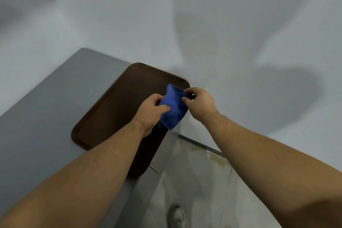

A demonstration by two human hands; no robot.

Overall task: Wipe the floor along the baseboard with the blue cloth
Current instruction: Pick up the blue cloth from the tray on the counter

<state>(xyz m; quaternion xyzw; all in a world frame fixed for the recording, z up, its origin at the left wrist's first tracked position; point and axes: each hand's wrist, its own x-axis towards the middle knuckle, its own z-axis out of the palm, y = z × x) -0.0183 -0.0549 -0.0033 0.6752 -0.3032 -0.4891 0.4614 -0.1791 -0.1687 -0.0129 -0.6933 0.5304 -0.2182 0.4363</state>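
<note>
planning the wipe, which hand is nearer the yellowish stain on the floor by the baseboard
Right. The right hand pinches the blue cloth at the brown tray's right edge, toward the yellowish stain; the left hand grips it over the tray, farther away.

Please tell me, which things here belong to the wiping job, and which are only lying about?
For the job: blue cloth, held by left hand and right hand; floor with yellowish stain; baseboard.
Lying about: brown tray; grey counter.
</note>
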